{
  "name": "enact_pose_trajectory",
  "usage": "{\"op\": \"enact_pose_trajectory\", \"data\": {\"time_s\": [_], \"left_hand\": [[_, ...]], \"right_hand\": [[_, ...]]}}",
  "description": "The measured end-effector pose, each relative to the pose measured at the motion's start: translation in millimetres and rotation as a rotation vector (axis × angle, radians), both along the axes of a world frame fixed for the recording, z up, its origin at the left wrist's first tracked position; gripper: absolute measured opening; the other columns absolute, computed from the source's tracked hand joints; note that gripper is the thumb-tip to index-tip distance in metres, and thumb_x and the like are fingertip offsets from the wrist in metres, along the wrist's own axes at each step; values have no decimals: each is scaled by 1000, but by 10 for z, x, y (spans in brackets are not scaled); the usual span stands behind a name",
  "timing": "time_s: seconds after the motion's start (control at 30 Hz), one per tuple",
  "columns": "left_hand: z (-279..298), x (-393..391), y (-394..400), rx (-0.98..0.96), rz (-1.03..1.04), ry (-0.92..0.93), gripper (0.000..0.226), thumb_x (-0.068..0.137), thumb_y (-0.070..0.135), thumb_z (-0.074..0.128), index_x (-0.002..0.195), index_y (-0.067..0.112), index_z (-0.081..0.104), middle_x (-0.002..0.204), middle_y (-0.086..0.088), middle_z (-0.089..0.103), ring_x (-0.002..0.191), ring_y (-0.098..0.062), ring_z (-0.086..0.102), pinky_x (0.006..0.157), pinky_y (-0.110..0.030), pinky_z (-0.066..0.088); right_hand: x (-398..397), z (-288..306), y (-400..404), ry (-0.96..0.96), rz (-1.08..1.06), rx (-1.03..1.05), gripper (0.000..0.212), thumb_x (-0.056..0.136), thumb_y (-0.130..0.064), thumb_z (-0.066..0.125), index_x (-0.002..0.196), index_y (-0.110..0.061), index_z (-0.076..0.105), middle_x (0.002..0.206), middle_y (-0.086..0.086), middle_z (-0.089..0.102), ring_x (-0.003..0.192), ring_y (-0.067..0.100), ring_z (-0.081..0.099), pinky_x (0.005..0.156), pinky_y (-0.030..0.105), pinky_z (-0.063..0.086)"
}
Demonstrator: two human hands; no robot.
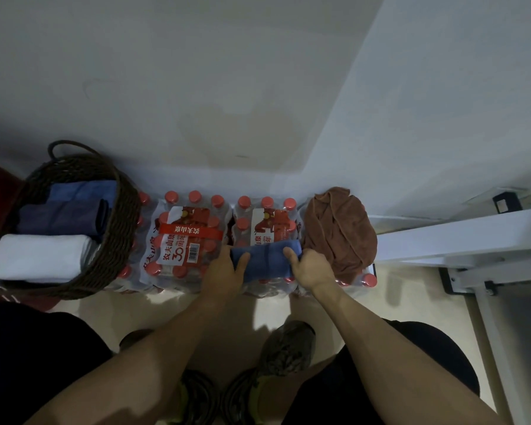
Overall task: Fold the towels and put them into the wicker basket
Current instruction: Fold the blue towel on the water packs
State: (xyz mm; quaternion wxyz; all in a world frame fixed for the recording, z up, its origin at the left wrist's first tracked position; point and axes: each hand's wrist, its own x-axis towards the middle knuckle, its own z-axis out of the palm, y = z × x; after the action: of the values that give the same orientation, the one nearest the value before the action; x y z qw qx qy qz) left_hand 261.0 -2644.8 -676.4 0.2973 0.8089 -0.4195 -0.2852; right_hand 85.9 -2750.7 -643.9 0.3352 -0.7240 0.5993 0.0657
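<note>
Head view, as I read it from my remote station. White wall fills the upper field. Below it, two shrink-wrapped packs of red-capped water bottles stand side by side on the floor and serve as the work surface. At far left, just beside the packs, sits the wicker basket, holding a folded white towel nearest me, a dark blue towel behind it and a lighter blue one at the back. At the right end of the packs lies a crumpled brown towel, unfolded. Centre: a folded blue towel rests on the packs, well apart from the basket. My left hand grips its left end, thumb on top; my right hand grips its right end, thumb raised against the cloth.
</note>
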Motion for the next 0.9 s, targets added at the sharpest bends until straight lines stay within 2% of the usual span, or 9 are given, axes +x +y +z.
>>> {"op": "enact_pose_trajectory", "data": {"time_s": [0.13,0.27,0.4,0.5,0.63,0.7,0.73,0.8,0.9], "left_hand": [[71,-28,-174,216,80,-158,44,97,52,42,110,10,48,94,-10,66,86,-30,65,75,-40,55],[73,-67,-230,392,39,-292,60,99,57,27,114,5,52,98,-15,67,87,-29,65,78,-39,55],[99,-64,-261,394,158,23,63,98,57,33,95,2,63,90,-16,68,81,-28,64,69,-30,49],[167,-50,-240,187,259,88,47,90,58,51,74,15,57,73,-4,63,75,-24,65,65,-28,51],[435,-131,-382,-48,413,480,32,78,49,73,74,22,57,75,8,64,72,-8,61,46,-8,44],[571,-142,-444,-49,326,506,33,77,44,75,75,17,56,73,4,63,70,-10,61,43,-5,43],[632,-124,-455,-42,241,483,35,77,42,76,79,13,56,77,-1,63,72,-13,61,47,-8,46],[811,-44,-440,-45,61,440,43,75,40,79,96,12,54,92,-4,62,82,-12,61,62,-17,51],[1182,98,-380,-47,-251,266,46,72,47,79,107,25,60,96,13,63,86,-3,61,74,-24,55]], "right_hand": [[21,6,14,8,-100,22,57,98,-58,40,92,-5,61,80,8,60,74,22,59,65,32,47],[-39,23,-12,-114,-257,41,50,92,-55,57,77,-7,60,71,7,61,62,19,58,51,24,40],[-55,50,-40,-134,-294,92,45,90,-49,64,85,-5,63,79,9,65,60,15,58,47,18,38],[-42,132,-57,-124,-292,146,48,93,-46,61,99,1,65,93,16,68,74,23,62,57,26,44],[-43,273,-106,-84,-304,382,39,100,-35,52,106,3,61,98,18,61,87,27,59,76,33,49],[-35,407,-108,-48,-284,542,34,101,-20,51,124,6,55,105,19,59,100,31,61,92,38,52],[-32,483,-126,-14,-198,515,37,99,-12,53,132,3,49,110,18,58,105,33,62,91,38,53],[-69,615,-149,-51,-12,288,64,87,-6,61,144,-13,32,128,13,50,111,31,59,80,33,53],[-68,792,-46,-543,193,199,99,71,-18,81,147,-37,21,141,-8,43,123,14,51,91,24,52]]}}
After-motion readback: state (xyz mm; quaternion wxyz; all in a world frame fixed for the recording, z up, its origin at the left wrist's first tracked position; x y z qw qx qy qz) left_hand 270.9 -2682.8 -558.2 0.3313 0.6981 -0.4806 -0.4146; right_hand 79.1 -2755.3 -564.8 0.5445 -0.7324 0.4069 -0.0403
